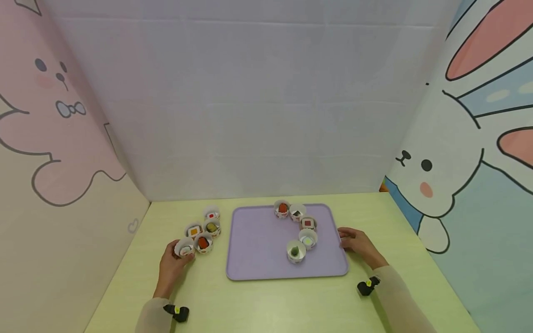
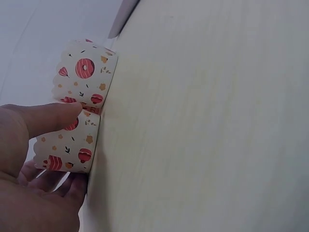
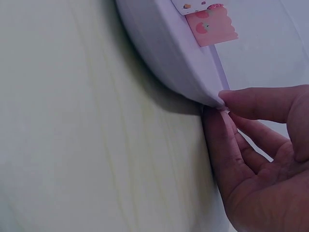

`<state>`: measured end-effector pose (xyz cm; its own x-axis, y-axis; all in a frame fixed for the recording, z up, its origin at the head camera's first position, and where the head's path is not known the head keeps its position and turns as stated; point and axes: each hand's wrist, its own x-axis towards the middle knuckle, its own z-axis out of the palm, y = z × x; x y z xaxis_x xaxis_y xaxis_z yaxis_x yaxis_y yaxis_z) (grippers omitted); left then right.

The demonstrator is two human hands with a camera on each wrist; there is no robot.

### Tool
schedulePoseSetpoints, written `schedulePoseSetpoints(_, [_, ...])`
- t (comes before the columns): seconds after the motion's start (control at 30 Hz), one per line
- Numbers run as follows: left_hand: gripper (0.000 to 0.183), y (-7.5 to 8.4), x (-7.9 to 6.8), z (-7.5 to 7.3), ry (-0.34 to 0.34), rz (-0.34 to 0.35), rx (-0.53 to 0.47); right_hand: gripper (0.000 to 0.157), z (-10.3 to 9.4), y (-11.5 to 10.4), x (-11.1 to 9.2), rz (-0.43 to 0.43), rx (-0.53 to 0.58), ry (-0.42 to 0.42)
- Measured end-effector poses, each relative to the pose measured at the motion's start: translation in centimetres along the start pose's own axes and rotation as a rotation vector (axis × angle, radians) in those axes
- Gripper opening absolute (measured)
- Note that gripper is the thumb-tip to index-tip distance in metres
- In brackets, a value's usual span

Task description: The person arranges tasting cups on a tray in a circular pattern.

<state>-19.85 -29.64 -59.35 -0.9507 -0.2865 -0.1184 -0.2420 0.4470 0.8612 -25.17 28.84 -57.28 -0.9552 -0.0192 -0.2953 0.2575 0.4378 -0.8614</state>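
Observation:
My left hand (image 1: 170, 267) holds a patterned paper baking cup (image 1: 184, 248) with a pale piece of food inside, thumb on one side and fingers on the other. In the left wrist view, this cup (image 2: 65, 147) stands against another printed cup (image 2: 87, 72). Beside it in the head view are a cup with a red-orange piece (image 1: 203, 243), one with an orange-topped piece (image 1: 193, 231) and one with a green piece (image 1: 211, 227). At the tray's right edge, my right hand (image 1: 361, 246) pinches the rim of the lilac tray (image 1: 258, 245) between thumb and fingers.
Several filled paper cups stand in a curved row on the tray's right half, from a red-topped one (image 1: 282, 209) to a green one (image 1: 295, 252). A further cup (image 1: 211, 213) stands behind the left group. White cloth (image 1: 266, 115) hangs behind the pale table (image 1: 258, 305).

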Motion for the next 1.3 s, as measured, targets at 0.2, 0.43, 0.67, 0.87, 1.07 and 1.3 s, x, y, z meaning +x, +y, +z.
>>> schedulePoseSetpoints(0.2, [0.068,0.2,-0.5,0.1,0.057,0.019,0.038,0.054,0.0,0.1,0.1,0.001,0.002,0.004])
schedulePoseSetpoints(0.43, [0.07,0.8,-1.7,-0.6,0.047,0.014,0.004,0.054,0.0,0.3,0.1,-0.023,0.01,-0.002])
schedulePoseSetpoints(0.67, [0.068,3.3,-2.7,-1.4,0.07,0.069,-0.038,0.054,0.0,0.3,0.1,-0.016,0.005,-0.002])
schedulePoseSetpoints(0.87, [0.07,6.0,-3.2,-1.3,0.07,0.139,-0.086,0.056,0.0,0.2,0.1,-0.011,0.01,-0.011])
schedulePoseSetpoints(1.07, [0.07,8.6,-4.0,-0.5,0.043,0.212,-0.077,0.056,0.0,0.1,0.0,-0.018,0.024,-0.014])
schedulePoseSetpoints(1.3, [0.067,10.7,-4.7,1.6,-0.019,0.282,-0.099,0.055,-0.1,0.0,-0.1,-0.016,0.05,-0.011])
